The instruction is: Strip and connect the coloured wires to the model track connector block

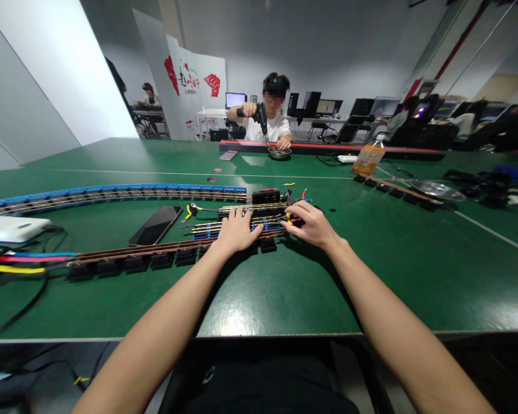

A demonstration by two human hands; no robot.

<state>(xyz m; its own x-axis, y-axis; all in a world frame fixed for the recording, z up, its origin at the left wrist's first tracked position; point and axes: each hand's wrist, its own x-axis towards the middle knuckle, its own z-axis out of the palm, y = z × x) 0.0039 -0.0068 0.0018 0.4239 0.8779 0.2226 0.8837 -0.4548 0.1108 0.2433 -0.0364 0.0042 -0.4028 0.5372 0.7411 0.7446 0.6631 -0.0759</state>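
Note:
My left hand (236, 231) lies flat with fingers spread over a short stack of rail strips, pressing on them from above. The strips have dark metal bars, and a blue-based rail piece (202, 231) shows left of the hand. At the stack's right end, my right hand (309, 223) is closed in a pinch around what looks like a yellow wire (289, 218); its tip is partly hidden by the fingers. Behind the stack sit a small black block (265, 197) and loose coloured wire ends. A long brown rail strip with black feet (142, 253) runs left from under my left wrist.
A black phone (156, 225), a curved blue rail (112, 192) and a white box (15, 229) lie to the left. Across the green table (414, 264), a person holds a power drill (259, 115) over a metal bowl (280, 153). An orange drink bottle (368, 157) stands at right.

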